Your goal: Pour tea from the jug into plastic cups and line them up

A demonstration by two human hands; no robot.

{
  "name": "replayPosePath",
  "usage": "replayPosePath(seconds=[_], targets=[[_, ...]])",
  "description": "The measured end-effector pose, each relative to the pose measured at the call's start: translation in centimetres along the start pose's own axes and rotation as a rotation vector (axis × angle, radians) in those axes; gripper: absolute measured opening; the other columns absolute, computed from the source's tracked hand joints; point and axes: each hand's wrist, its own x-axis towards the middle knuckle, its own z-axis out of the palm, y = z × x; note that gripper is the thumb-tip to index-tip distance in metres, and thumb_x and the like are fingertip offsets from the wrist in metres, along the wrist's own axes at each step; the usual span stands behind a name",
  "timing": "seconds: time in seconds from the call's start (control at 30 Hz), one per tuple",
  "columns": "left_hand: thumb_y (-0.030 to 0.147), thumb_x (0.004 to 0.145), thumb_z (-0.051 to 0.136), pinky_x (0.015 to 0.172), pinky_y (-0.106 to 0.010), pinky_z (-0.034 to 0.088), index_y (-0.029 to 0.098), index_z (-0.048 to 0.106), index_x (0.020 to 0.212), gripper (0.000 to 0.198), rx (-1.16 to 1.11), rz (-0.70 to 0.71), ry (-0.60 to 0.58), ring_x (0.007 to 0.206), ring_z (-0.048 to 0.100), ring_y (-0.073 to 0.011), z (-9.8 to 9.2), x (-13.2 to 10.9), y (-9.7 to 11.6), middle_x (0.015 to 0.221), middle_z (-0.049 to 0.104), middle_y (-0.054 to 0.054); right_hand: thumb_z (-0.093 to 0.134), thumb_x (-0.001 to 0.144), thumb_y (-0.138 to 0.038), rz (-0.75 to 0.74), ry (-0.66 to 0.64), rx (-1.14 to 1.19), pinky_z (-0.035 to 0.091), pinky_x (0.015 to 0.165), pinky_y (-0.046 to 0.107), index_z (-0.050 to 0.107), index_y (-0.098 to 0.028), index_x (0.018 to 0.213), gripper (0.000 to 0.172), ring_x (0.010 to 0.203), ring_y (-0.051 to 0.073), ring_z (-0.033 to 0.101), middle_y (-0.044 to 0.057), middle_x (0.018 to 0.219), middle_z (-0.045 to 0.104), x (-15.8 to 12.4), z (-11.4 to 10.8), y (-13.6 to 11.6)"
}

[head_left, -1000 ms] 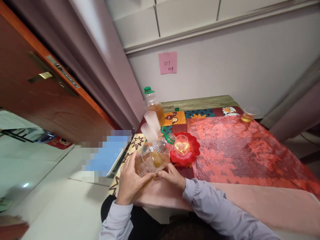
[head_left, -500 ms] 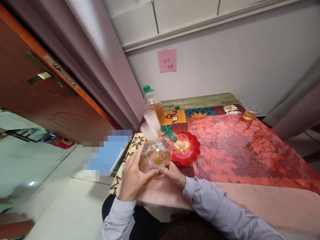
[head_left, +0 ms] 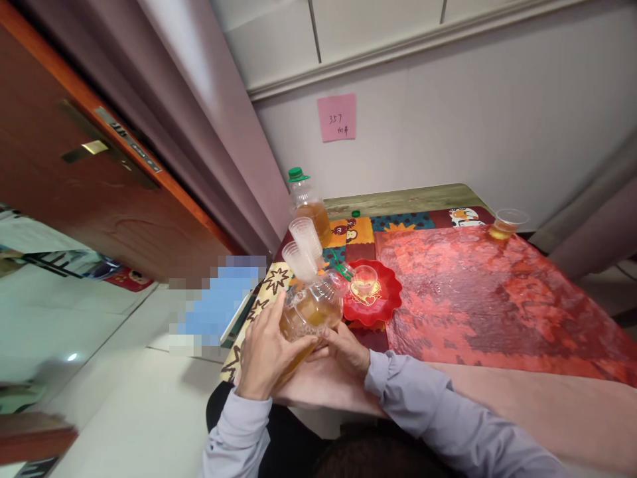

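Note:
A large clear bottle (head_left: 312,311) of amber liquid is tilted between my hands, its mouth towards the right. My left hand (head_left: 266,345) is wrapped round its left side, and my right hand (head_left: 343,348) grips it from the lower right. The green-ringed neck (head_left: 343,271) reaches the edge of a red scalloped plate (head_left: 392,302). On that plate a clear plastic cup (head_left: 365,281) stands beside the bottle's mouth; whether liquid is flowing I cannot tell. Stacks of clear cups (head_left: 300,260) are just behind the bottle.
Behind the cup stacks is a second bottle (head_left: 311,211) with a green cap. A small green cap (head_left: 355,214) lies near the table's back edge. At the far right corner stands a cup with some amber liquid (head_left: 505,226). A wooden door (head_left: 114,166) is on the left.
The whole view has shifted slightly. My hands keep their grip on the tilted bottle, and its mouth stays beside the cup on the red plate.

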Motion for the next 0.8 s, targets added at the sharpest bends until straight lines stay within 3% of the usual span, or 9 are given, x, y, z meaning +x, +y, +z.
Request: replayPosePath(seconds=[0.17,0.43,0.63,0.8], targets=[[0.061,0.077,0.084,0.117,-0.051,0.05,0.027,0.036,0.167,0.108,0.028,-0.008,-0.019,0.14,0.062,-0.035,-0.4,0.1,0.3,0.153,0.063,-0.016,0.082,0.084,-0.069,0.011,-0.016,0.028,0.066,0.087,0.042,0.055,-0.026,0.146,0.081,0.104,0.026,0.075,0.01,0.126,0.074,0.0,0.1,-0.2],[0.073,0.078,0.078,0.118,-0.054,0.049,0.024,0.039,0.164,0.107,0.048,-0.012,-0.047,0.14,0.061,-0.0375,-0.9,0.7,1.1,0.149,0.064,-0.018,0.083,0.082,-0.07,0.022,-0.007,0.057,0.065,0.088,0.043,0.053,-0.027,0.146,0.083,0.105,0.026,0.076,0.01,0.13,0.073,-0.1,0.4,-0.8],[0.074,0.078,0.077,0.116,-0.054,0.049,0.025,0.039,0.165,0.107,0.067,0.006,-0.052,0.14,0.061,-0.0376,-1.0,1.3,1.5,0.148,0.065,-0.017,0.083,0.082,-0.069,0.01,0.009,0.081,0.066,0.089,0.046,0.049,-0.03,0.148,0.084,0.112,0.028,0.074,0.01,0.139,0.069,-0.1,0.4,-0.8],[0.074,0.076,0.079,0.115,-0.054,0.05,0.024,0.042,0.163,0.107,0.076,-0.003,-0.052,0.139,0.062,-0.038,-1.1,1.5,1.8,0.151,0.064,-0.018,0.082,0.082,-0.071,0.017,0.008,0.074,0.066,0.088,0.047,0.048,-0.03,0.148,0.085,0.108,0.028,0.075,0.01,0.134,0.071,-0.1,0.4,-0.9]])
